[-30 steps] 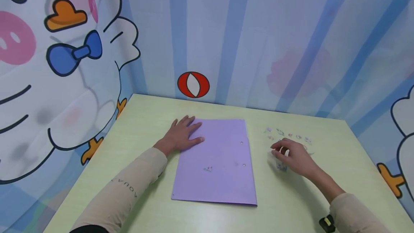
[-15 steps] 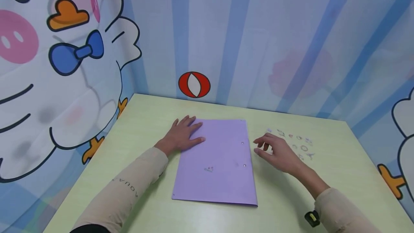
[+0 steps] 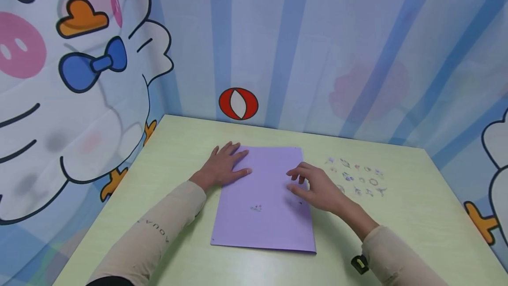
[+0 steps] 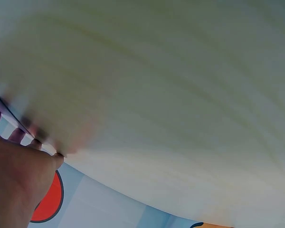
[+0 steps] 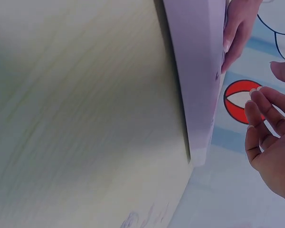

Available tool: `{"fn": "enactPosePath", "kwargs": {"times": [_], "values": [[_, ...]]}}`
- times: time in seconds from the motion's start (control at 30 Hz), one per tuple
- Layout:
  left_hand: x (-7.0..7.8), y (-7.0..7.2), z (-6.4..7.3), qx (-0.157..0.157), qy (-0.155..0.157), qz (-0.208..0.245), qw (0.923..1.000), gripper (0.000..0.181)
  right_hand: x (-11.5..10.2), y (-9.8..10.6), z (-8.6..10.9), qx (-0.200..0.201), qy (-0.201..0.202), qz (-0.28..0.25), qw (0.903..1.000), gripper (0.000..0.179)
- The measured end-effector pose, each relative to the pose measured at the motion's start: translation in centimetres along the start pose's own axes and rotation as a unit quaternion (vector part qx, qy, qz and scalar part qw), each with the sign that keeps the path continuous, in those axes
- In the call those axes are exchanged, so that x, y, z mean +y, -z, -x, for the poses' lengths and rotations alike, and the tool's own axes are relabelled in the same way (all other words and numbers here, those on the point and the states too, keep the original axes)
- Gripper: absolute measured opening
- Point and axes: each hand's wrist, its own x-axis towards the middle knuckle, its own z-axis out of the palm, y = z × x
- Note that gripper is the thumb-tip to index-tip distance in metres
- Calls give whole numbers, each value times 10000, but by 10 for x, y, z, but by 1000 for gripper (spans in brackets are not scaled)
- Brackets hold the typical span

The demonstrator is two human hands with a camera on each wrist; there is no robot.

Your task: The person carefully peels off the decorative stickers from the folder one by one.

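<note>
A purple folder lies flat on the table, with a small printed or stuck design on its cover. My left hand rests on its upper left edge, fingers spread and thumb straight. Over the folder's right edge hovers my right hand, fingers loosely bent, thumb apart from them. Nothing shows between those fingers in the right wrist view, where the hand appears above the folder's edge. To the right lie several small stickers, apparently on a clear sheet whose outline is hard to see.
The pale yellow-green table ends at a blue striped backdrop behind and at both sides. A small black device hangs at my right sleeve.
My right hand has moved left from the stickers to the folder's right edge. A clear piece under it earlier has dropped from its fingers, and the stickers lie flat. The left hand stays put.
</note>
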Motion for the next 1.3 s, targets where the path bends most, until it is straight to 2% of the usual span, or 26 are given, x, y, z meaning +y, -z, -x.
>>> {"fn": "enactPosePath", "kwargs": {"times": [0.27, 0.43, 0.7, 0.93, 1.3], "values": [[0, -1, -1, 24, 48, -45, 10000, 80, -12, -15, -12, -141, 224, -84, 9996, 30], [0, -2, -2, -3, 93, -80, 9999, 80, -18, -25, -18, -414, 205, -91, 9989, 31], [0, -1, -1, 3, 62, -59, 10000, 80, -29, -43, -20, -836, 405, 36, 9957, 31], [1, 1, 1, 95, -50, -30, 9999, 78, -32, -57, -21, -1112, 535, 184, 9922, 24], [0, 0, 2, 164, -104, 3, 9998, 77, -39, -66, -19, -1404, 660, 342, 9873, 12]]}}
